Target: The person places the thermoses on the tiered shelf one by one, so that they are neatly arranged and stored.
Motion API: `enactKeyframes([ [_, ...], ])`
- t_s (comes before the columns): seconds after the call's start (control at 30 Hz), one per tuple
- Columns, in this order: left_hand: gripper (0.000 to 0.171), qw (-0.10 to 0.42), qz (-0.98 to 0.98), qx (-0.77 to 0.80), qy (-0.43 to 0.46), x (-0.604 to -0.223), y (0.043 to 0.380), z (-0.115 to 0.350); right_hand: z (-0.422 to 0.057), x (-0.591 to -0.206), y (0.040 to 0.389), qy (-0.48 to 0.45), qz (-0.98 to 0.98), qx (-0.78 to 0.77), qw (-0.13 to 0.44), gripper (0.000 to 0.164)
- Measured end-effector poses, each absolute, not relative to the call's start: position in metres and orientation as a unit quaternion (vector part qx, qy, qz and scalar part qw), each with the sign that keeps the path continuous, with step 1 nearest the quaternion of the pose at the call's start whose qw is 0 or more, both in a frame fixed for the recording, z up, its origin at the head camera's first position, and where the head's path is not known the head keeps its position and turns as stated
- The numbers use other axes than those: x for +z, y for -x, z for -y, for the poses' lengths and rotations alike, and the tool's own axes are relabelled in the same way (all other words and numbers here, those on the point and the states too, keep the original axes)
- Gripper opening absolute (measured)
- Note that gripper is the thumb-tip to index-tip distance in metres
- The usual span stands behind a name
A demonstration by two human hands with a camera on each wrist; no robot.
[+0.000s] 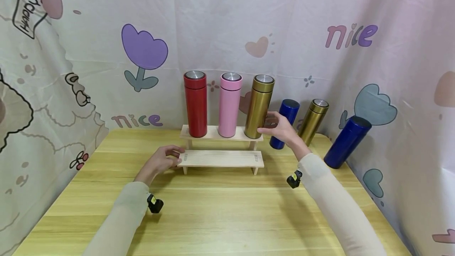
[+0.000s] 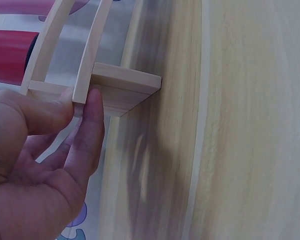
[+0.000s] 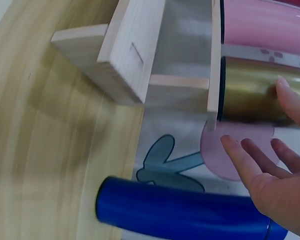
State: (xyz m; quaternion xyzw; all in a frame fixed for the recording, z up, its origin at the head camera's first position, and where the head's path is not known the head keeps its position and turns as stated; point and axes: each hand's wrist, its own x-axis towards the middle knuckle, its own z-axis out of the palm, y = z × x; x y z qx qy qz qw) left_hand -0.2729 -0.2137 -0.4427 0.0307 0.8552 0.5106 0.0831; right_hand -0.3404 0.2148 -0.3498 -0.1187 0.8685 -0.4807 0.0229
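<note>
A light wooden two-step stand [image 1: 221,158] is on the table. My left hand [image 1: 161,162] pinches the left end of its lower board between thumb [image 2: 50,112] and index finger. Along the upper step, a red thermos bottle [image 1: 196,106], a pink one [image 1: 230,106] and a gold one [image 1: 258,108] stand upright in a row. At the gold bottle's right side is my right hand [image 1: 282,129]. The right wrist view shows its fingers spread and loosely bent, with the thumb overlapping the gold bottle [image 3: 255,95] and the other fingers apart from it.
Right of the stand are a blue bottle [image 1: 288,113], a second gold bottle [image 1: 313,121] and another blue bottle [image 1: 347,142]. A printed curtain [image 1: 213,31] hangs behind the wood-grain table [image 1: 220,216] and along both its sides.
</note>
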Motion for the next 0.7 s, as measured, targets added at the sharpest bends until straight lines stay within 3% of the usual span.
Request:
enactKeyframes([
  [0.7, 0.04, 0.081, -0.856, 0.51, -0.034, -0.446, 0.276, 0.216, -0.282, -0.37, 0.324, 0.082, -0.882, -0.462, 0.03, 0.065],
])
